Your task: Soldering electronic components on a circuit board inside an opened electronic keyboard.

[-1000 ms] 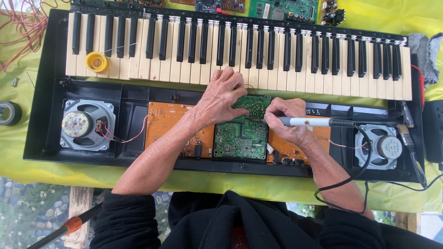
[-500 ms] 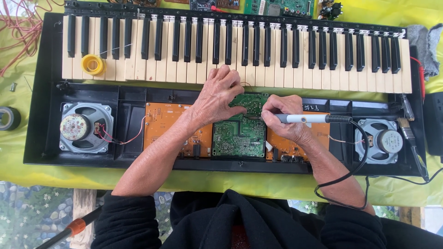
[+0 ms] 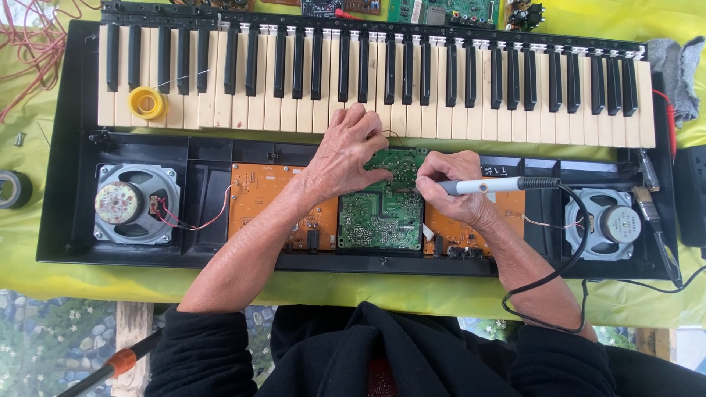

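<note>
Circuit board (image 3: 381, 213), green, sits in the middle of the opened keyboard (image 3: 368, 81) on the yellow-covered worktop (image 3: 44, 242), between two orange boards. Left hand (image 3: 346, 151) presses curled fingers on its upper edge; a slip there could shift the board under the tip. Right hand (image 3: 452, 187) pinches a soldering iron (image 3: 493, 185) whose tip might bridge neighbouring joints, and its looping cord (image 3: 566, 250) could snag.

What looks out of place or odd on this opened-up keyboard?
A yellow roll of tape sits on the white keys at the left. The keyboard case is open, baring the speakers and a green circuit board. The left hand steadies the board; the right hand holds a soldering iron to it.
</note>
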